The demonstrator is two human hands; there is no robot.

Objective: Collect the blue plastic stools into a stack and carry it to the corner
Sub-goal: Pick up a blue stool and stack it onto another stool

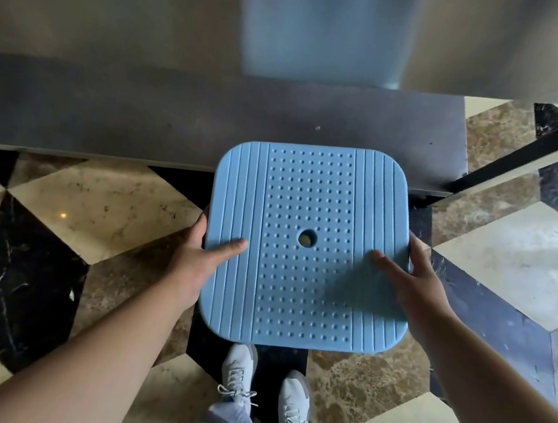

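We judge the task well along: we hold the blue stool [308, 245] up in front of us, above the patterned floor [106, 207] and close to a dark ledge [143, 114] at the wall; whether more stools sit stacked beneath it we cannot tell; setting it down in the corner remains; the seat is square with rounded corners, ribbed at the sides, dotted in the middle, with a round hole [308, 238]; the left hand [197, 251] and right hand [415, 277] each grip a side edge, thumb on top, fingers hidden under.

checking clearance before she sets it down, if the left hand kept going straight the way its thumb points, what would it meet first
The left hand points its thumb across the blue stool seat; going on, it would likely first meet the seat's round centre hole.
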